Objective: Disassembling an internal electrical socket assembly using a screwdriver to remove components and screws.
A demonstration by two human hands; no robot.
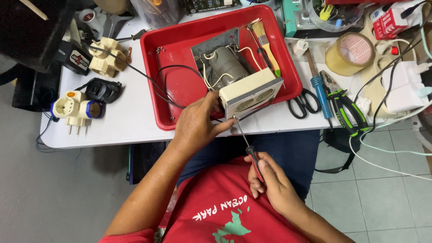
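I have my left hand wrapped around the near corner of the cream socket box, steadying it where it sits tipped over the front rim of the red tray. My right hand is closed around the red-and-black handle of the screwdriver, whose tip sits at the box's lower front edge, just beside my left fingers.

The risk I see is the tip slipping out and jabbing my left hand, since the blade points straight past those fingers. The box also leans on the tray rim rather than lying flat, so a hard push could make it rock or slide. The thin cream wires running to the grey motor-like part behind the box could strain if it tilts further.

The tray holds that grey part on its metal plate, the wires, a black cable and a small paintbrush along its right side. Scissors, a blue-handled tool and green-handled pliers lie on the worktop to the right, near a tape roll.
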